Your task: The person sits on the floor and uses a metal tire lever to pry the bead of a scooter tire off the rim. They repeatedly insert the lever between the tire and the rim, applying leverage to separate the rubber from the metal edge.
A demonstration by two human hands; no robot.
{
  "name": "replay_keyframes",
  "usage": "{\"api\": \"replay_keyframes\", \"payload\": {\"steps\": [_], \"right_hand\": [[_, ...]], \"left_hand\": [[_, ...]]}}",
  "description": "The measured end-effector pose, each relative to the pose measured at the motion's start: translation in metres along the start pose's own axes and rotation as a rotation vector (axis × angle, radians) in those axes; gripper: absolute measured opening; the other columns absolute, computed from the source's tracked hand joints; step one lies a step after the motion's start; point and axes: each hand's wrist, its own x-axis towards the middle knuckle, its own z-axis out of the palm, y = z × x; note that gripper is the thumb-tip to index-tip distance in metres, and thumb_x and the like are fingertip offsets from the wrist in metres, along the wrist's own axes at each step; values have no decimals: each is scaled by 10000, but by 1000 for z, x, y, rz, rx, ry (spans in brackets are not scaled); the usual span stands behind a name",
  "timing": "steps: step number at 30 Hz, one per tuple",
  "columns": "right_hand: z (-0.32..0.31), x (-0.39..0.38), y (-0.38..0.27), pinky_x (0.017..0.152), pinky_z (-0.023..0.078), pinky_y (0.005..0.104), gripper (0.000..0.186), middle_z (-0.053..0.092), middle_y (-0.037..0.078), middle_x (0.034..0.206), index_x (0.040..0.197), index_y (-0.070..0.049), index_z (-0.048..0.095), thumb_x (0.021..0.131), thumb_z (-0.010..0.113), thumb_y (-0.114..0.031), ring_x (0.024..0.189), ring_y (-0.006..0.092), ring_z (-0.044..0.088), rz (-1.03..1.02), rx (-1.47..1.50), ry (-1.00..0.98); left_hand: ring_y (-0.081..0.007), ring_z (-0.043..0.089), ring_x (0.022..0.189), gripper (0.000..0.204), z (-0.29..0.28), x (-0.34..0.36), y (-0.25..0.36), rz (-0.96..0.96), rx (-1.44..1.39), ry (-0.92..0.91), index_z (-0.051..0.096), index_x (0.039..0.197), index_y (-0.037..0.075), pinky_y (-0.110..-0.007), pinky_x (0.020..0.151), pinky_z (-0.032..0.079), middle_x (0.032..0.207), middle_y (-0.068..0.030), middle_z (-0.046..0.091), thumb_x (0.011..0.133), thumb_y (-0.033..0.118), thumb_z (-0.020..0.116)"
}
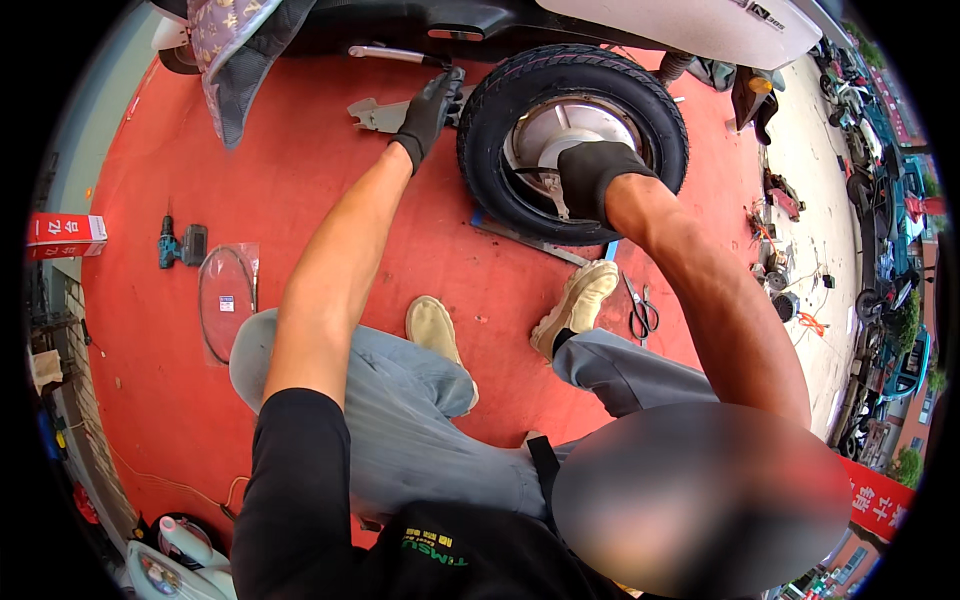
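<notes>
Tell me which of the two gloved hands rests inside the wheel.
The right hand: it lies on the silver hub inside the tyre. The left hand is outside it.

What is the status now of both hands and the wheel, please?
Left hand gloved, touching the black rubber tyre at its upper left. Right hand gloved, on silver metal hub. Black scissors lying beside right shoe.

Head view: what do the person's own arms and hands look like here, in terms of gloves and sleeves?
Both hands wear black gloves: the left hand and the right hand, each glove ending at the wrist with a snug cuff. Both forearms are bare. A short black sleeve covers the left upper arm. The right shoulder area is blurred, so its sleeve cannot be made out. No watch or markings show.
</notes>
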Motion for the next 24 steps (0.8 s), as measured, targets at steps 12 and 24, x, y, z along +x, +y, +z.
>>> {"api": "replay_keyframes", "payload": {"steps": [12,24], "right_hand": [[-30,34,-3,838,594,437,251,761,214,998,1033,-45,788,860,642,-155,939,382,746,-76,-262,-103],[-29,63,11,856,583,453,246,747,248,990,999,-13,782,862,622,-139,963,403,736,-68,-251,-150]], "left_hand": [[-259,562,1330,662,68,-62,-91,-186,-1093,27,561,1469,93,-390,1159,419,1462,-91,609,1079,588,359],[-281,576,1294,616,84,-54,-90,-133,-1142,-24,591,1435,105,-413,1155,419,1422,-96,633,1083,540,335]]}}
